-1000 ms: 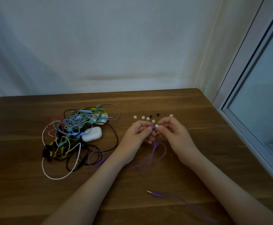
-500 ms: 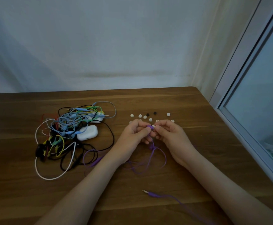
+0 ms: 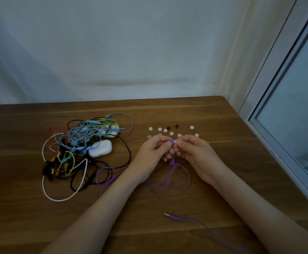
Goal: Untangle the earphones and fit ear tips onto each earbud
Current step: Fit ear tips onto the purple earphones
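My left hand (image 3: 152, 153) pinches a purple earbud (image 3: 171, 142) at mid-table. My right hand (image 3: 195, 153) pinches a small white ear tip (image 3: 175, 142) against the end of that earbud. The purple cable (image 3: 179, 180) hangs from the earbud, loops on the table between my wrists, and its jack plug (image 3: 169, 215) lies nearer to me. Several loose white ear tips (image 3: 171, 133) and two dark ear tips (image 3: 176, 126) lie in a scattered row just beyond my fingers. A tangle of coloured earphones (image 3: 79, 147) sits to the left.
Two white charging cases (image 3: 100, 148) lie within the tangle on the wooden table (image 3: 241, 162). A wall stands behind the table's far edge, and a window frame (image 3: 278, 136) runs along the right side.
My hands stay together at the earbud; the ear tip sits a little closer onto its end. The view has shifted slightly.
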A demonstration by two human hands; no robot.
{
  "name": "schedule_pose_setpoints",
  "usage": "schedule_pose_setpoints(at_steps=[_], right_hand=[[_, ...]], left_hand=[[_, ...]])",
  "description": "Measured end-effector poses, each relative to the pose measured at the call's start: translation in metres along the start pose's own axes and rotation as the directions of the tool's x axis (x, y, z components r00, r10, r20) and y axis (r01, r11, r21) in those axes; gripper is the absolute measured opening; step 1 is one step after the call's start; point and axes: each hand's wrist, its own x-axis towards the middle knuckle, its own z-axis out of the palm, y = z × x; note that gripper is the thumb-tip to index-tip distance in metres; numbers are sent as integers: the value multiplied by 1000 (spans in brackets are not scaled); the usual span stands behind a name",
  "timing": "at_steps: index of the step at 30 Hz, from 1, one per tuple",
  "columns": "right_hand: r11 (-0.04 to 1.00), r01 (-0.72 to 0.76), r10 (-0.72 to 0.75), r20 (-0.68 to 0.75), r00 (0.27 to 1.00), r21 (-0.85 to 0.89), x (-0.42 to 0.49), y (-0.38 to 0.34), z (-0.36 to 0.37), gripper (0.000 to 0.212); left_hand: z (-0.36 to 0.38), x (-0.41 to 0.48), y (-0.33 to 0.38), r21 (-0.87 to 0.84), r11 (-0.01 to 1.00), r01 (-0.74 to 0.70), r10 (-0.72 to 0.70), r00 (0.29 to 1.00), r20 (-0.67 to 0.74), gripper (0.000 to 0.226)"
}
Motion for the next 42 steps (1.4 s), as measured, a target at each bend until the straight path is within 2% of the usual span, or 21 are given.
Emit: schedule_pose_setpoints(at_steps=[7, 16, 24, 31, 39, 41, 42], right_hand=[[999, -8, 8, 14, 1000, -47, 1, -1, 2, 12], [975, 24, -11, 60, 998, -222, 0, -1, 3, 19], [968, 27, -13, 60, 998, -251, -1, -1, 3, 22], [957, 78, -71, 36, 997, -279, -2, 2, 7, 22], [942, 121, -124, 12, 992, -313, -4, 5, 8, 11], [915, 182, -190, 16, 982, -361, -4, 6, 9, 11], [868, 236, -255, 13, 967, -436, -4, 8, 9, 11]], left_hand=[[1, 0, -2, 22, 1000, 2, -1, 1000, -16, 13], [2, -1, -2, 74, 997, -16, 17, 1000, -19, 13], [4, -6, 1, 123, 991, -60, 64, 997, -33, 5], [4, -6, 0, 156, 986, -61, 67, 997, -34, 7], [3, -7, -1, 161, 983, -83, 85, 996, -4, 12], [3, -7, 0, 148, 985, -89, 91, 996, -10, 14], [3, -7, 1, 144, 985, -90, 92, 996, -7, 16]])
